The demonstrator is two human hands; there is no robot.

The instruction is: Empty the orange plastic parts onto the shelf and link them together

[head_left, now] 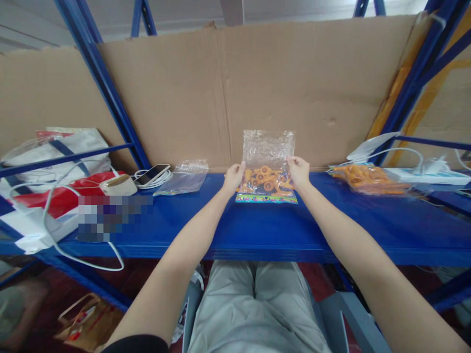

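A clear plastic bag (269, 147) stands before me on the blue shelf, its lower part filled with orange plastic pieces (264, 179). A colourful printed strip runs along its near edge. My left hand (234, 178) pinches the bag's left side, fingers closed on the film. On the opposite side, my right hand (299, 171) grips the right edge between thumb and fingers. The bag's upper part is flat, transparent and rises toward the cardboard. Exact shapes of the orange pieces are hard to make out.
Left on the blue shelf (268, 230) lie a flat clear bag (184, 177), a phone (152, 174) and white cables. Another bag of orange pieces (362, 177) lies right, beside a white power strip (429, 175). A cardboard wall (287, 73) closes the back; blue posts flank it.
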